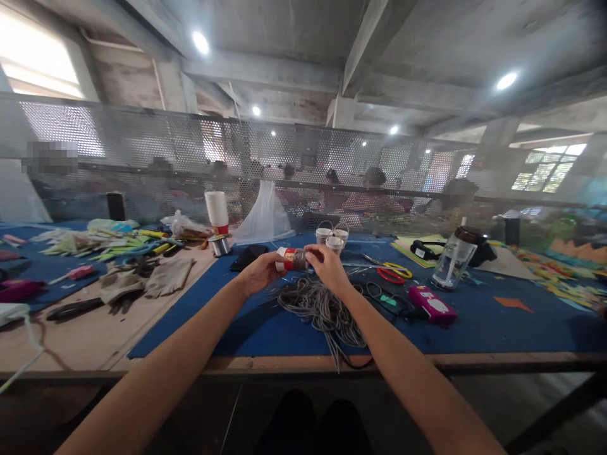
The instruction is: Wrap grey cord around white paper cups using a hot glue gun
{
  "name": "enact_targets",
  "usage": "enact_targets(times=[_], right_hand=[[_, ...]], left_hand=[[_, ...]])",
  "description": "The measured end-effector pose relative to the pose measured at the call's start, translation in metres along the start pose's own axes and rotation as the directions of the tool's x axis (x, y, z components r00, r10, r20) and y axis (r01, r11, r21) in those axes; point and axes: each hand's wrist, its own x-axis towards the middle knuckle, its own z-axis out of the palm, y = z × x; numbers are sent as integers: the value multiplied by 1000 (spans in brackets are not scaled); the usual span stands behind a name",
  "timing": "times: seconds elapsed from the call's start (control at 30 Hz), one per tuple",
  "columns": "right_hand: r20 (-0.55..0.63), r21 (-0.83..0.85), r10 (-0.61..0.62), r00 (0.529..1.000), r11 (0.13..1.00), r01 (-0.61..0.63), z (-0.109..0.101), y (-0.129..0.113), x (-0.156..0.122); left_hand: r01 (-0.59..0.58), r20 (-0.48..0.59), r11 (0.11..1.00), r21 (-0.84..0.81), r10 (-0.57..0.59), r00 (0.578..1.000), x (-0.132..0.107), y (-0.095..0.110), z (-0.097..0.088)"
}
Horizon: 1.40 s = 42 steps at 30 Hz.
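My left hand [260,272] is closed around a small red-and-white roll [286,258] held sideways above the blue mat [474,322]. My right hand [326,265] pinches grey cord [300,259] wrapped round the roll's other end. A loose heap of the same grey cord [325,313] lies on the mat just below both hands and trails over the table's front edge.
Scissors with red and yellow handles [392,272], a pink box [431,304], a clear bottle [453,259], small white cups [332,237] and a black pouch [249,256] lie around. A stack of paper cups [217,212], gloves and craft scraps sit left. People sit behind a mesh screen [284,158].
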Motion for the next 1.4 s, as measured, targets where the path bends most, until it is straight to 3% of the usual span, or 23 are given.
enact_targets(times=[0.7, 1.17, 1.4], right_hand=[[-31, -91, -57, 998, 994, 54, 2, 7, 0], [-44, -249, -125, 991, 962, 111, -1, 1, -3], [25, -216, -210, 977, 953, 211, -1, -10, -6]], left_hand=[[-54, 46, 998, 11, 53, 998, 1, -2, 2], [-160, 75, 969, 188, 149, 986, -2, -6, 7], [-194, 12, 957, 217, 196, 980, 1, -7, 8]])
